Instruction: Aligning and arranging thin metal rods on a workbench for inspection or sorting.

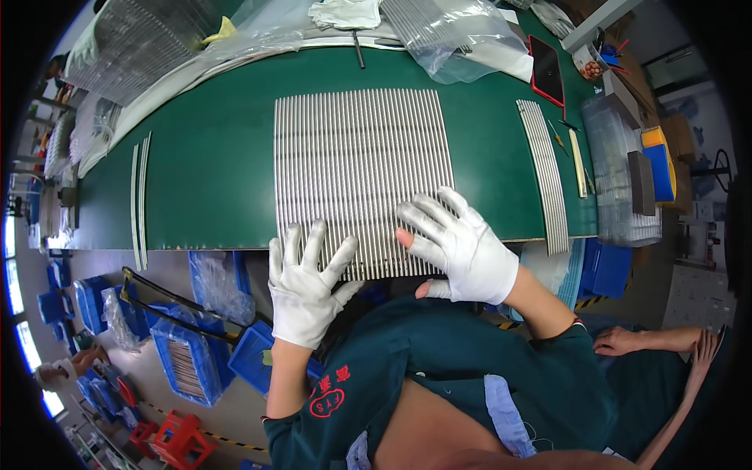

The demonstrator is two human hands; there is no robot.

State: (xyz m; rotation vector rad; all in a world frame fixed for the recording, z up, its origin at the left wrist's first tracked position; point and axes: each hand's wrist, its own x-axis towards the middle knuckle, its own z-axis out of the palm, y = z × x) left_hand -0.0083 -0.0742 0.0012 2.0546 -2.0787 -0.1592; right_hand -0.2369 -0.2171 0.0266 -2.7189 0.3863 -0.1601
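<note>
A wide row of thin silvery metal rods (360,164) lies side by side on the green table, its near ends reaching past the front edge. My left hand (301,294), in a white glove, rests with fingers spread over the near left part of the row. On the near right part lies my right hand (466,254), also gloved, its fingers stretched out flat. Bare fingertips poke through two of the right glove's fingers. Neither hand is closed around a rod.
A narrower group of rods (544,176) lies to the right, and a few single rods (140,200) to the left. A red-edged phone (547,72), plastic bags (462,47) and clear stacked boxes (615,168) line the table. A co-worker's hand (619,341) shows at right.
</note>
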